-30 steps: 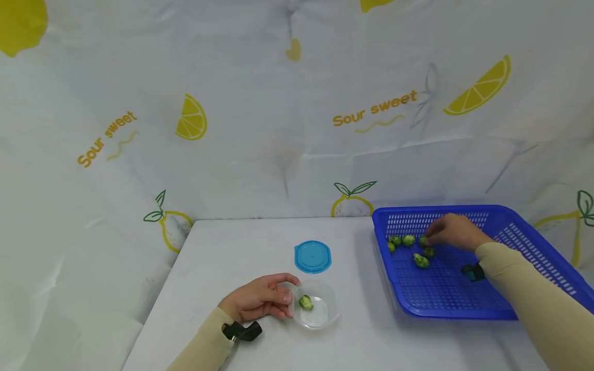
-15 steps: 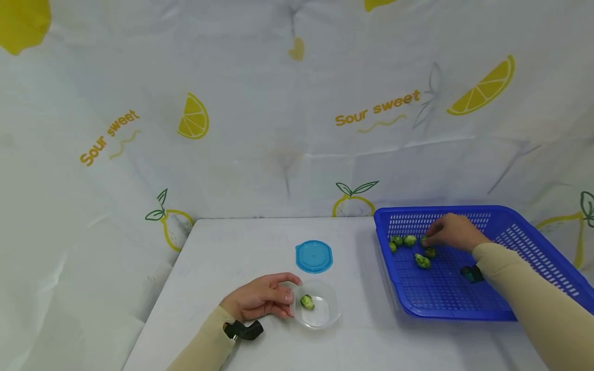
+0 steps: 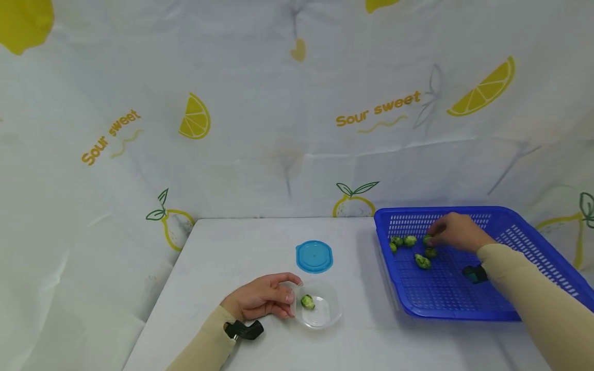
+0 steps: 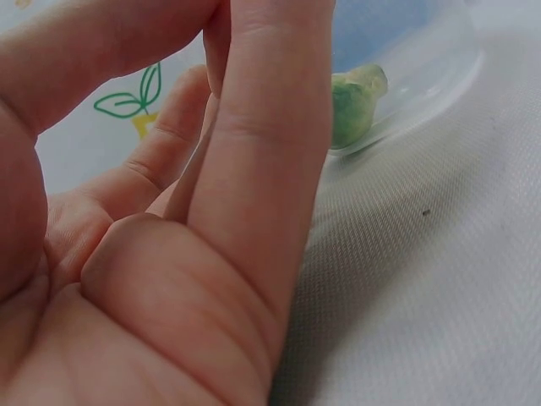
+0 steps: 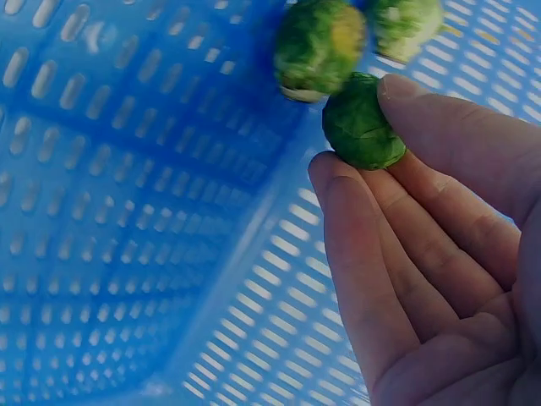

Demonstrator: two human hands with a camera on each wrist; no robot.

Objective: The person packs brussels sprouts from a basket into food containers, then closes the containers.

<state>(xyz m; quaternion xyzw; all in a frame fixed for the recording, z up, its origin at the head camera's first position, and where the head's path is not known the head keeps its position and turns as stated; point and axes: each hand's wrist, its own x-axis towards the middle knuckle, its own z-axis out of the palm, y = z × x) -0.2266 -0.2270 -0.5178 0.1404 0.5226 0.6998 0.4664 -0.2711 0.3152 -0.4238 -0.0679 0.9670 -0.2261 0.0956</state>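
My left hand (image 3: 264, 298) holds the left side of a small clear plastic container (image 3: 327, 320), its index finger and thumb at the rim. One Brussels sprout (image 3: 308, 302) lies in the container; in the left wrist view that sprout (image 4: 355, 108) shows green through the plastic wall beside the hand. Inside the blue basket (image 3: 457, 313), my right hand (image 3: 457, 232) pinches a dark green Brussels sprout (image 5: 362, 127) between thumb and fingertips. Right by it, in the right wrist view, are a yellow-patched sprout (image 5: 317, 51) and a paler sprout (image 5: 406, 25).
A blue lid (image 3: 314, 256) lies flat on the white table (image 3: 241, 247) behind the container. Several loose sprouts, such as one near the middle (image 3: 422, 261), rest in the basket's left part. A lemon-print sheet (image 3: 260, 129) hangs along the table's back edge.
My right hand has shifted very slightly to the right with the sprout at its fingertips. The left hand and the container stay where they were.
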